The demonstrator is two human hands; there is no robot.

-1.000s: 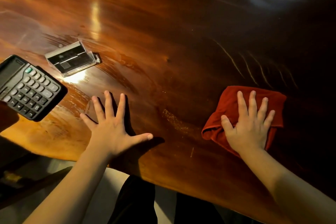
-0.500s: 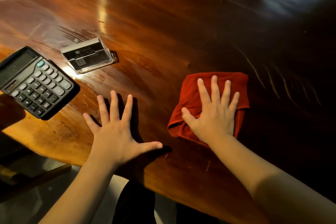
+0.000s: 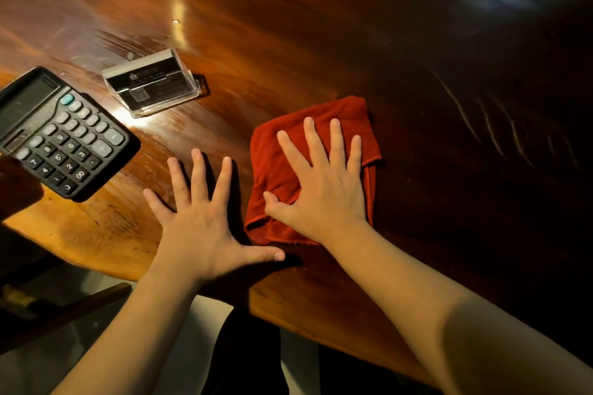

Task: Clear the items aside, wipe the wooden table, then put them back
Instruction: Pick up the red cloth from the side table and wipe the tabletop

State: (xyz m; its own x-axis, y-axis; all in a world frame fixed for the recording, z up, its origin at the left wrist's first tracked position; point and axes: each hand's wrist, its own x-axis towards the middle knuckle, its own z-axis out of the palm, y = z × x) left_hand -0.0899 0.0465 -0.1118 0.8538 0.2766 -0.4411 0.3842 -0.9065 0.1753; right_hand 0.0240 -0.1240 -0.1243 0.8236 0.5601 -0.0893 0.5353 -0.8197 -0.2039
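Leftward since earlier: my right hand [image 3: 324,189], flat and spread, presses the red cloth [image 3: 279,170] across the wooden table [image 3: 288,42].
Wiping underway; left hand [image 3: 199,231] open, empty, braced; calculator [image 3: 61,135] and card holder [image 3: 152,86] aside, not yet returned.

1. The polished brown wooden counter [image 3: 321,26] lies open ahead and to the right.
2. A black keypad calculator [image 3: 61,135] and a clear plastic card holder [image 3: 152,86] block the left.

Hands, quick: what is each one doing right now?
Left hand: open, flat on the wooden table, holding nothing.
Right hand: open, pressing flat on the red cloth.
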